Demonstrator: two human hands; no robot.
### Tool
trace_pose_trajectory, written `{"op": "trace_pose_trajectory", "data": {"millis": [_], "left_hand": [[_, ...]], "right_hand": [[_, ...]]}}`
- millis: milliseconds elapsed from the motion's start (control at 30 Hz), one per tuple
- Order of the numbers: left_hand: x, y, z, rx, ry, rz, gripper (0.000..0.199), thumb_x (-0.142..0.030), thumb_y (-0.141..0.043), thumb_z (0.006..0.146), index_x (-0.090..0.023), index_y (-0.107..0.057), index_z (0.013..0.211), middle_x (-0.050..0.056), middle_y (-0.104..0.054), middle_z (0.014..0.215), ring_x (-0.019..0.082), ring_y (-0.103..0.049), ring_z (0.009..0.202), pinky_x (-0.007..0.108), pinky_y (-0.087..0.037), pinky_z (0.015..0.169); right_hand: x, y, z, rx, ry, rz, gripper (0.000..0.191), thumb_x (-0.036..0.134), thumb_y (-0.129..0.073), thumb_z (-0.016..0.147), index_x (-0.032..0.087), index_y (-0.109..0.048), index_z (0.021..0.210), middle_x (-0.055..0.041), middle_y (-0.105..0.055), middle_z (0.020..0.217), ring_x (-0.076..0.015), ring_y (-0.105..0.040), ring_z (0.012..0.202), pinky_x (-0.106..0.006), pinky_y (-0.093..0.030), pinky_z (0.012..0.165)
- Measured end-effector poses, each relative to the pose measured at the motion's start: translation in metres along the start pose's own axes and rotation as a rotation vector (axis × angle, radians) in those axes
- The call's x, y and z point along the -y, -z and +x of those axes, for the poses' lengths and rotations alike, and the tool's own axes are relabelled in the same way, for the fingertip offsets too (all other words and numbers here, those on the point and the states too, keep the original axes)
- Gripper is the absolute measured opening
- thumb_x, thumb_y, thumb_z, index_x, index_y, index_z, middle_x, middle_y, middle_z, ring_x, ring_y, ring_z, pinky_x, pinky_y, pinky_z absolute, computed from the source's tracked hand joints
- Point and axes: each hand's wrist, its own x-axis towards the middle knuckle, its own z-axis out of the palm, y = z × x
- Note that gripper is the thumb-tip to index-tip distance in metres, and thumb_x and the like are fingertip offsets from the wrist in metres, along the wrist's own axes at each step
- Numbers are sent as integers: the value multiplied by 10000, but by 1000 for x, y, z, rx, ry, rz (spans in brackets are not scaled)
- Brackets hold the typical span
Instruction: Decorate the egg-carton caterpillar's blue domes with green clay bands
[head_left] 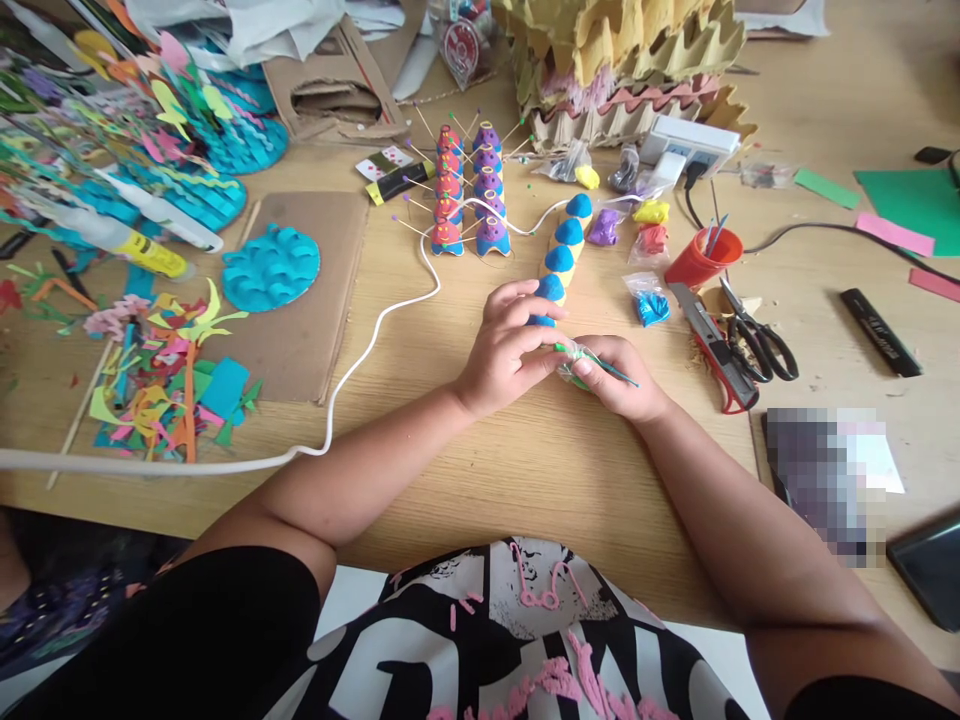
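My right hand (pixel 619 380) is closed on a small clear bag of green clay (pixel 576 375), and a thin blue stick (pixel 619 374) juts out beside its thumb. The thumb and index finger of my left hand (pixel 504 355) pinch at a bit of green clay (pixel 560 348) by the bag's mouth. Just beyond my fingers lies an egg-carton strip (pixel 553 275) with blue domed tops. Two finished-looking carton caterpillars stand further back, one red-faced (pixel 448 235) and one purple (pixel 492 235), with pins sticking out.
Clay bags (pixel 649 305), a red cup (pixel 705 255), a cutter (pixel 716 350) and scissors (pixel 757 335) are at the right. A white cable (pixel 382 315) crosses the left side near cardboard (pixel 300 350) and paper scraps (pixel 172 390). Egg cartons (pixel 622 60) are stacked behind.
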Motion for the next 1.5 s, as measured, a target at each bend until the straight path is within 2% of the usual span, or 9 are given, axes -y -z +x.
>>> {"op": "trace_pose_trajectory", "data": {"millis": [133,233,367,533,633,767,1000,1233,1500], "left_hand": [[-1,1,0,37,56,46,220,-518,-732,979,-311,-801,1010,46,-748,1278,282,-500,1459,571,-386,1296],[0,2,1,32,77,56,261,-549,-740,964,-309,-818,1030,51,-724,1368,291,-480,1491,578,-369,1314],[1,2,2,81,104,35,307,-575,-782,919,-321,-831,1084,49,-682,1485,299,-450,1541,593,-362,1324],[1,0,1,96,63,2,280,-545,-806,908,-332,-843,1086,47,-670,1527,298,-437,1561,614,-350,1330],[2,-2,-1,73,36,-14,240,-513,-810,915,-337,-846,1074,45,-680,1510,282,-447,1550,607,-366,1324],[4,-3,-2,78,55,-40,187,-482,-826,910,-317,-838,997,48,-712,1440,269,-474,1528,597,-408,1300],[1,0,1,81,64,-7,154,-448,-812,934,-294,-808,947,51,-747,1331,286,-501,1495,607,-421,1288],[-1,0,1,56,44,23,129,-415,-750,983,-308,-805,1030,53,-747,1282,282,-513,1458,583,-428,1276],[-1,1,2,45,60,9,194,-452,-688,1023,-284,-781,1053,61,-746,1232,272,-542,1414,551,-447,1257]], "right_hand": [[0,-1,0,-25,16,3,565,672,-613,1014,189,-608,721,37,-498,611,-104,-424,565,-271,-363,555],[-3,-2,-2,-91,8,29,585,671,-552,1043,192,-611,713,18,-522,623,-113,-448,572,-281,-351,544],[-5,-2,-4,-167,-42,54,656,728,-521,1030,215,-544,623,20,-475,569,-121,-404,533,-309,-309,522],[-3,-2,-4,-142,-114,74,705,780,-525,1003,219,-475,579,30,-414,552,-109,-340,522,-318,-275,523],[-3,-1,-4,-103,-129,81,701,777,-528,1005,215,-484,589,40,-384,548,-103,-333,523,-310,-264,517],[-3,0,-3,-58,-100,64,668,744,-516,1027,212,-523,623,36,-423,565,-110,-353,538,-301,-293,526],[-3,-1,-1,-55,-35,-2,640,695,-488,1060,217,-498,635,41,-416,567,-106,-353,531,-299,-299,535],[-3,-4,-2,-115,45,-170,601,626,-470,1093,223,-489,648,36,-442,571,-109,-381,524,-305,-311,553],[-4,-4,-1,-239,59,-230,567,608,-480,1094,218,-589,697,-9,-570,630,-141,-492,580,-323,-379,578]]}}
